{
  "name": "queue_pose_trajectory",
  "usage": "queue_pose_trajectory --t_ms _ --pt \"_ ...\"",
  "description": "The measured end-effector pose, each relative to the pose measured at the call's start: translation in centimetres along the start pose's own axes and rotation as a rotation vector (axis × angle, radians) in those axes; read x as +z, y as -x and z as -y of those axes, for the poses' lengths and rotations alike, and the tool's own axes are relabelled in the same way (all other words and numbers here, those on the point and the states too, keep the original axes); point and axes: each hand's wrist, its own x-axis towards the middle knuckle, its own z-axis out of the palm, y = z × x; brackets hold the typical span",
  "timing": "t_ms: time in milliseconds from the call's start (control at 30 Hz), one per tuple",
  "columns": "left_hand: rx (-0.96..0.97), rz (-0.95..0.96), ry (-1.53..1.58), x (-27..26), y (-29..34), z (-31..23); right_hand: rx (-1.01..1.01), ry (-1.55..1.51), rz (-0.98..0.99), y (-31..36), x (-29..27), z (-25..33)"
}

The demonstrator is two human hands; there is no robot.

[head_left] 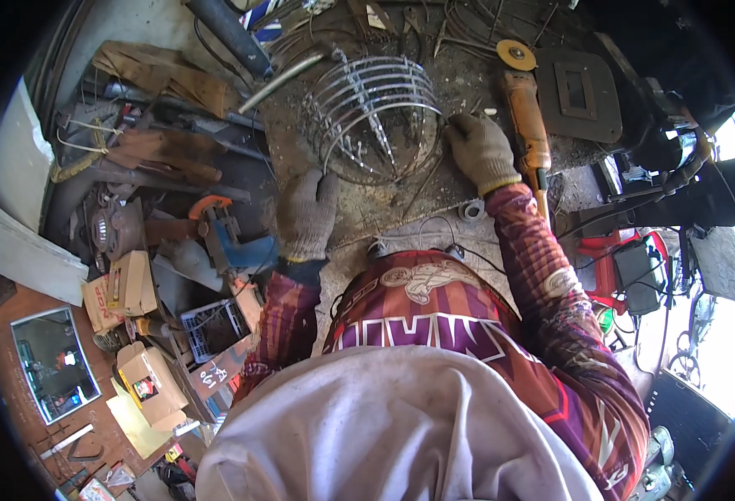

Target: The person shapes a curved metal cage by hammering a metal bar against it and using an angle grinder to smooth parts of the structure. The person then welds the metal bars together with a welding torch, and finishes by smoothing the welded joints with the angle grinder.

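A dome-like cage of bent metal rods (pixel 370 92) sits on the dirty workbench (pixel 388 213) in front of me. Curved bars run across its far part, joined by lengthwise strips with bright, rough spots. My left hand (pixel 305 215), in a grey knit glove, has its fingertips closed at the near left end of the rim rod. In a matching glove, my right hand (pixel 480 150) curls its fingers at the right end of the same rim. The tips of the right fingers are partly hidden.
Right of my right hand lies an orange angle grinder (pixel 526 117) with a yellow disc. Beside it is a dark welding mask (pixel 578 93). A small metal ring (pixel 472 210) lies near the bench's front edge. Worn brown gloves (pixel 167 154), cardboard boxes (pixel 150 384) and tools crowd the left.
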Motion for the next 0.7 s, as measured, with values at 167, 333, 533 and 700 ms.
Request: queue_pose_trajectory --t_ms 167,333,533,700 --pt "0.054 0.058 0.211 -3.4 0.5 -1.5 -0.179 -0.15 -0.187 2.0 -2.3 0.7" --pt "-0.23 0.241 0.561 -8.0 -2.1 -4.2 -0.076 -0.631 -0.329 3.3 -1.0 0.7" --pt "-0.274 0.213 0.572 -11.8 -12.1 -7.5 -0.028 -0.397 -0.247 4.4 0.7 -1.0" --pt "-0.123 0.356 0.358 -8.3 -22.1 -7.2 -0.056 -0.283 -0.125 4.5 0.7 0.2"
